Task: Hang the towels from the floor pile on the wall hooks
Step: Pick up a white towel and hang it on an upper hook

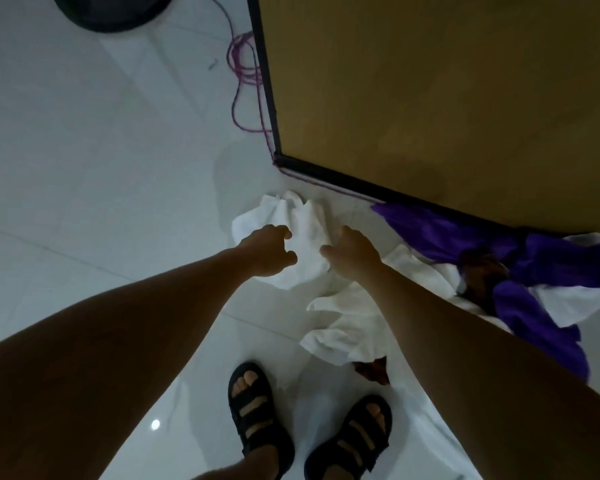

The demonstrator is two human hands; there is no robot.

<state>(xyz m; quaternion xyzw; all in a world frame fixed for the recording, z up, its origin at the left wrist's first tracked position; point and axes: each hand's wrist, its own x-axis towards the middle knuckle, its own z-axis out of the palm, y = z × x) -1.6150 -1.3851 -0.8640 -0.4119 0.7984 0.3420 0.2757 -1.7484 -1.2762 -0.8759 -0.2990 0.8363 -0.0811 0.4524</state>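
A crumpled white towel (300,220) lies on the pale tiled floor below the wall corner. My left hand (267,249) hovers over its left side, fingers curled and apart, holding nothing. My right hand (352,252) sits at the towel's right edge, fingers bent down onto the cloth; a firm grip cannot be made out. A second white towel (352,327) spreads under my right forearm. A purple towel (520,261) lies along the wall base to the right, over more white cloth (568,299) and a dark brown piece (482,271). No wall hooks are in view.
A tan wall (430,98) with a black skirting (343,174) forms an outside corner ahead. A purple cable (243,64) coils on the floor beside it. A dark round base (111,8) stands at the top left. My feet in black sandals (257,410) stand below the pile.
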